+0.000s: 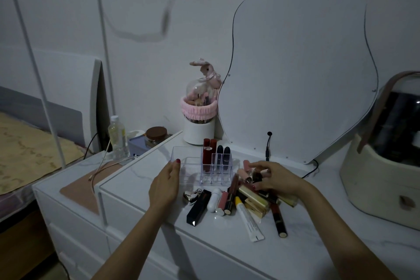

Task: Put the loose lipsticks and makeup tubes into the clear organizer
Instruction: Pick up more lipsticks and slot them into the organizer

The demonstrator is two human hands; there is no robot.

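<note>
The organizer [204, 166] sits mid-frame on the white dresser [136, 179], with four lipsticks [216, 152] upright in its slots. The left hand [166, 185] rests against its left edge, fingers straight. Right of it, the right hand [276, 179] pinches a dark tube [257, 175] above the loose pile [241, 202].

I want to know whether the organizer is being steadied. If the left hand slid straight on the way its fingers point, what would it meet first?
Most likely the clear organizer: the left hand points at its near left corner, fingertips at or almost at the wall. Contact is unclear.
</note>
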